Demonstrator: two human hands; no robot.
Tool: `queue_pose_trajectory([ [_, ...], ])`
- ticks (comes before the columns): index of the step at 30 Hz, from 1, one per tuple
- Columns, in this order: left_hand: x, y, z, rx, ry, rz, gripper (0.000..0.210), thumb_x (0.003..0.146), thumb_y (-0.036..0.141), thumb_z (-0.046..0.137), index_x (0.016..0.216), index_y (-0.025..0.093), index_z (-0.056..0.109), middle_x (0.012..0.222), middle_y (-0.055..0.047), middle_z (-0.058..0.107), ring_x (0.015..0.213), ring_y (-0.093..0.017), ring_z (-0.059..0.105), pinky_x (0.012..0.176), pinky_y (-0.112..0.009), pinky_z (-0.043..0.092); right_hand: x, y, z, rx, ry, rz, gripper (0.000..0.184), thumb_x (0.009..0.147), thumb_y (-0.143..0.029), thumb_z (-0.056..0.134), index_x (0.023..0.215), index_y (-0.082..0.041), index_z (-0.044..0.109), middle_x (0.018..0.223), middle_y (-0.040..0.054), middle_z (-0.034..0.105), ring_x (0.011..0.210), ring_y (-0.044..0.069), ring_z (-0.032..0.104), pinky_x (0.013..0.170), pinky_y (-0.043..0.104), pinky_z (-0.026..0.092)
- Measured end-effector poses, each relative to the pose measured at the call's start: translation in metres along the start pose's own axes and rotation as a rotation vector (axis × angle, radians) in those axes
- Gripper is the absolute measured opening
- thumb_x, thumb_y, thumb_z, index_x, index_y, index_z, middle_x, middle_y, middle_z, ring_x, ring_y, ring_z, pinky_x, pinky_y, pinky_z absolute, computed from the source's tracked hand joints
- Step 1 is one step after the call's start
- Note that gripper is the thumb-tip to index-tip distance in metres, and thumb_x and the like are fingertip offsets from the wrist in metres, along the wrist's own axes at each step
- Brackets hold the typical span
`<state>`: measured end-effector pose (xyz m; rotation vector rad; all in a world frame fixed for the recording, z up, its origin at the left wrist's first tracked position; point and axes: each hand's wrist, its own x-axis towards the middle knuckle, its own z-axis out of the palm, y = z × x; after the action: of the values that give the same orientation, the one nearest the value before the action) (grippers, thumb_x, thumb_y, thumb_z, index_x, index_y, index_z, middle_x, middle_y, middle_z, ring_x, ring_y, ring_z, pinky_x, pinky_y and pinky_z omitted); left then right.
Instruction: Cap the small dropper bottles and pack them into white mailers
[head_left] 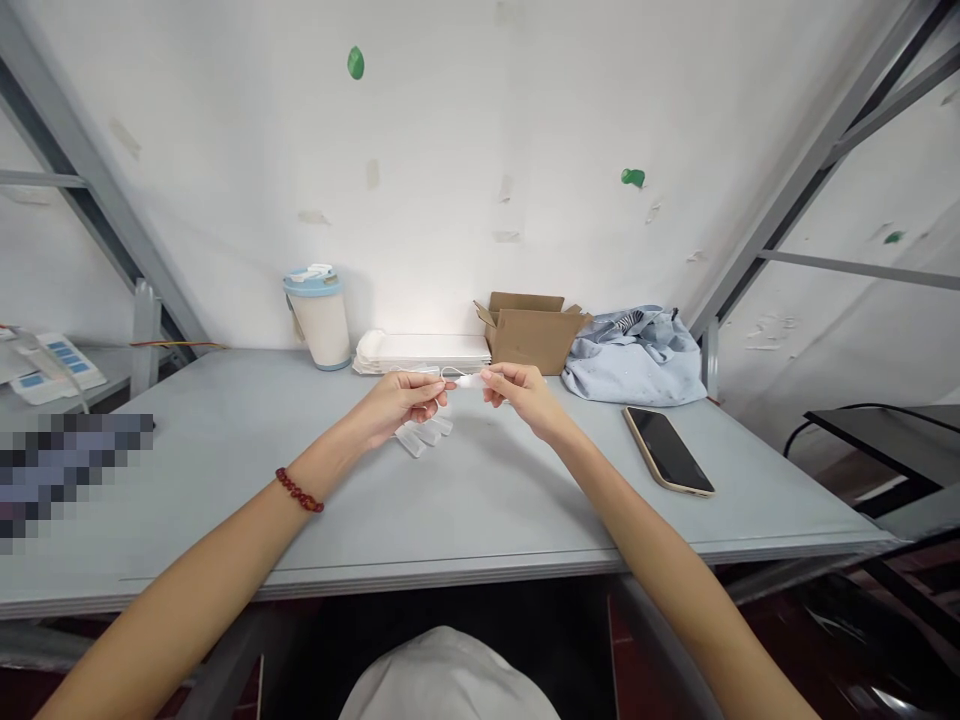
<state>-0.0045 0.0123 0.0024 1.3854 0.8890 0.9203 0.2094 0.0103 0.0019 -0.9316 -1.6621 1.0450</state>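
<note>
In front of me, above the grey table [510, 500], both hands meet at a small white plastic piece [470, 381] with a thin white cord [448, 371] looping up from it. My left hand [409, 402] is closed in a pinch at the cord end of the piece. Its other end sits between the thumb and fingers of my right hand [525, 395]. Several translucent plastic sleeves [421, 435] lie on the table just below and behind my left hand, partly covered by it.
Along the wall stand a cream cup with a blue lid [321, 320], a stack of white flat boxes [427, 349], an open cardboard box [534, 338] and a crumpled light blue cloth [637, 360]. A phone [667, 450] lies at right. Metal posts [97, 180] frame both sides.
</note>
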Motion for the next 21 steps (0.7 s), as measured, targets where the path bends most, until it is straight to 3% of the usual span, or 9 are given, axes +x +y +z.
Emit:
queue_pose_trajectory([
  [15,0.0012,-0.0023,-0.0022,0.038,-0.009,0.015,0.025,0.073,0.039,0.070,0.080,0.014,0.071,0.080,-0.005,0.063,0.054,-0.007,0.045,0.050,-0.024,0.033,-0.0009,-0.0020,-0.0001,0.015,-0.014,-0.016,0.037,0.078,-0.051,0.060,0.079,-0.015,0.066,0.065,0.0009,0.057,0.060,0.010,0.047,0.060,0.024,0.040],
  [21,-0.0011,0.0007,-0.0014,0.047,-0.027,0.006,0.025,0.074,0.038,0.069,0.071,0.014,0.069,0.076,-0.004,0.061,0.054,-0.007,0.044,0.053,-0.024,0.035,-0.0010,-0.0022,0.0000,-0.010,-0.029,-0.021,0.036,0.079,-0.050,0.060,0.081,-0.015,0.066,0.066,0.0008,0.057,0.061,0.010,0.048,0.061,0.024,0.040],
])
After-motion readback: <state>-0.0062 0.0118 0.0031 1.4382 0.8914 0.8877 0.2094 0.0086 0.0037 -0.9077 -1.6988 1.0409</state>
